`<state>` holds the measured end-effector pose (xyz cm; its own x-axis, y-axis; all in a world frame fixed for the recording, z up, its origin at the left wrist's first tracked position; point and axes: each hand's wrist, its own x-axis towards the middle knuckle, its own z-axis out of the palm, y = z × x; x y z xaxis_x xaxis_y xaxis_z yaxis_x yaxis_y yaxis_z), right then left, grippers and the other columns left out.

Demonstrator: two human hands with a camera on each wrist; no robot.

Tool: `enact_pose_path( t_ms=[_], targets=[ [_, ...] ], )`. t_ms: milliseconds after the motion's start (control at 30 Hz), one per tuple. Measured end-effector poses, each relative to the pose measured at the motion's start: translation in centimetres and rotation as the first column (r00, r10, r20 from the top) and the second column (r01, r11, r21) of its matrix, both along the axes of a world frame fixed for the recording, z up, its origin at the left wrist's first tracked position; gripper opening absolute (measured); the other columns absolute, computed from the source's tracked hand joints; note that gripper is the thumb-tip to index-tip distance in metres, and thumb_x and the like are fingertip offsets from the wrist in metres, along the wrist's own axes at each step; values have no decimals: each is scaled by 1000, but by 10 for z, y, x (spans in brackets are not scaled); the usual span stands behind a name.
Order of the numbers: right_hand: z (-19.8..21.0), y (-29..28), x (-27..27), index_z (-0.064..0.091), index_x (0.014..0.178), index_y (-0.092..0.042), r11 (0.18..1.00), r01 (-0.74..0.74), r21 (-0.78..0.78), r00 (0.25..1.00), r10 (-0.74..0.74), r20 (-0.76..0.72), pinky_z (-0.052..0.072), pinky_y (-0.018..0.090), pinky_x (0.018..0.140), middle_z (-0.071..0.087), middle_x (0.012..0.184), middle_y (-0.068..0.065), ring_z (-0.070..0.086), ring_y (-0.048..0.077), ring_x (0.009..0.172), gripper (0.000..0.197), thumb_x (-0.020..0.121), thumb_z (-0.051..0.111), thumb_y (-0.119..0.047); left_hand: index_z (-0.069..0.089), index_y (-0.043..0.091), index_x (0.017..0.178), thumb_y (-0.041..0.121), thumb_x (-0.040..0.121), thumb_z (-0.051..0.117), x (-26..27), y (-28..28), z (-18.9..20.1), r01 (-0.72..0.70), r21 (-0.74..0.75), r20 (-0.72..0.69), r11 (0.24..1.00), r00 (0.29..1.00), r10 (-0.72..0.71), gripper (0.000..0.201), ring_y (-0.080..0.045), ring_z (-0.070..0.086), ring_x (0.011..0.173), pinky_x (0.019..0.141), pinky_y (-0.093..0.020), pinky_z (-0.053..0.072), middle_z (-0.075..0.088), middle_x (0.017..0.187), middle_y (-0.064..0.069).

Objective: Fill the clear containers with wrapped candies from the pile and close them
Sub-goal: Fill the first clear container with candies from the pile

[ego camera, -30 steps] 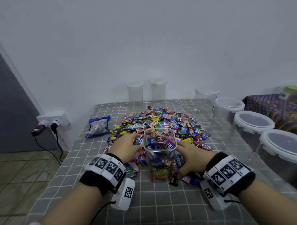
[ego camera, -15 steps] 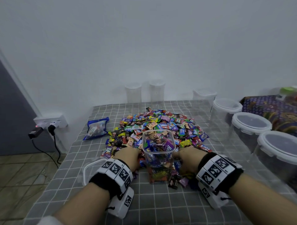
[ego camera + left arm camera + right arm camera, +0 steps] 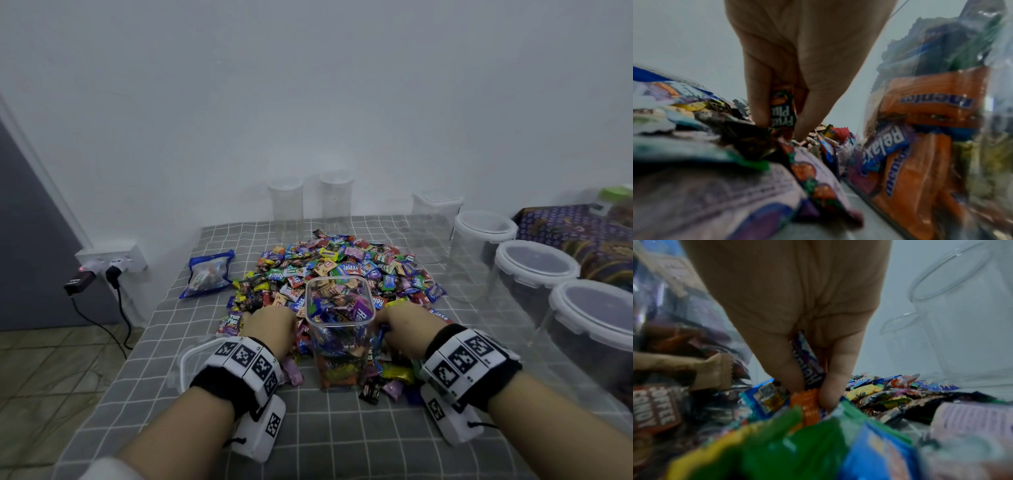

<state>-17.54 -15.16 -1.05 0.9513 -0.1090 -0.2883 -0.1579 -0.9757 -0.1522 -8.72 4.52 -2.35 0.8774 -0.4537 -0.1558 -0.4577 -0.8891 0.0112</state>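
A tall square clear container (image 3: pixel 339 329) stands open in front of the candy pile (image 3: pixel 339 270), filled with wrapped candies almost to its rim. My left hand (image 3: pixel 270 325) is down in the pile just left of it; in the left wrist view its fingers (image 3: pixel 758 104) pinch a Fruit Plus candy (image 3: pixel 782 110), with the container's wall (image 3: pixel 931 129) at the right. My right hand (image 3: pixel 407 329) is in the pile just right of the container, and its fingers (image 3: pixel 834 386) grip a purple wrapped candy (image 3: pixel 807 363). A clear lid (image 3: pixel 195 359) lies flat left of my left wrist.
Two round clear jars (image 3: pixel 286 205) and a square one (image 3: pixel 435 222) stand at the back by the wall. Three lidded round containers (image 3: pixel 534 274) line the right side. A blue candy bag (image 3: pixel 207 274) lies at the left. A wall socket with plugs (image 3: pixel 109 263) is beyond the table's left edge.
Both hands have drawn back toward me along the sides of the container and curled down into the candies. The clear lid has come into view at the left.
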Motion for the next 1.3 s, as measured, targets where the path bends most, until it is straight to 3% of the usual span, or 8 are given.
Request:
enact_pose_path(
  t_ms=[100,267,400,500,767,867,1167,1300],
  targets=[
    [6,-2,-3,64,110,-14,999,23,25,997,-25,69,48,30,85,64,111,8,59,24,103,29,89,45,-5,40,21,62,22,90,56,2,2,-2,3,-5,-47,1000,999,-3,32,-28,60,97,99,-50,42,52,72,3],
    [13,-5,-4,64,104,-14,998,52,44,990,-58,130,42,25,74,65,106,8,58,23,98,23,89,47,-7,62,23,113,32,84,64,9,7,-4,30,-10,-167,1000,985,-31,30,-23,58,106,102,-46,40,64,110,-1],
    [19,-6,-4,64,104,-15,993,85,78,978,-98,184,38,23,70,65,104,6,53,18,86,24,90,46,-6,56,23,81,23,86,61,9,4,-3,53,19,-129,998,990,-50,7,-24,58,104,102,-47,40,57,87,2],
    [25,-5,-4,64,105,-13,989,100,107,963,-124,239,37,23,71,65,106,7,57,21,95,25,89,46,-6,40,25,62,15,89,55,9,4,-3,15,7,-95,1000,995,-14,32,-25,59,95,100,-47,41,45,68,6],
    [52,-5,-9,67,101,-11,962,118,248,856,-225,465,40,29,71,66,97,10,56,25,89,24,86,50,-5,59,22,79,15,90,54,11,13,-2,-9,-215,-95,977,995,-12,13,-22,62,93,82,-33,50,68,98,-4],
    [62,-2,-11,68,97,-11,949,91,302,813,-247,528,43,32,69,64,84,6,56,23,80,24,85,49,-3,67,19,97,26,93,52,13,12,-3,-63,-250,-192,966,981,14,16,-22,61,98,95,-39,45,67,103,-2],
    [84,17,-19,70,97,-12,932,-34,361,706,-234,669,49,36,80,69,84,5,63,23,85,23,85,52,-5,69,9,97,16,91,57,8,0,-6,17,-182,-146,983,988,-44,15,-15,51,80,71,-23,37,52,70,8],
    [88,32,-22,70,100,-12,923,-129,362,713,-167,681,46,31,84,69,94,2,62,19,92,22,86,54,-5,67,11,100,25,89,62,10,0,-9,16,-223,-203,975,977,-62,19,-15,52,81,71,-25,41,63,94,-4]
  ],
)
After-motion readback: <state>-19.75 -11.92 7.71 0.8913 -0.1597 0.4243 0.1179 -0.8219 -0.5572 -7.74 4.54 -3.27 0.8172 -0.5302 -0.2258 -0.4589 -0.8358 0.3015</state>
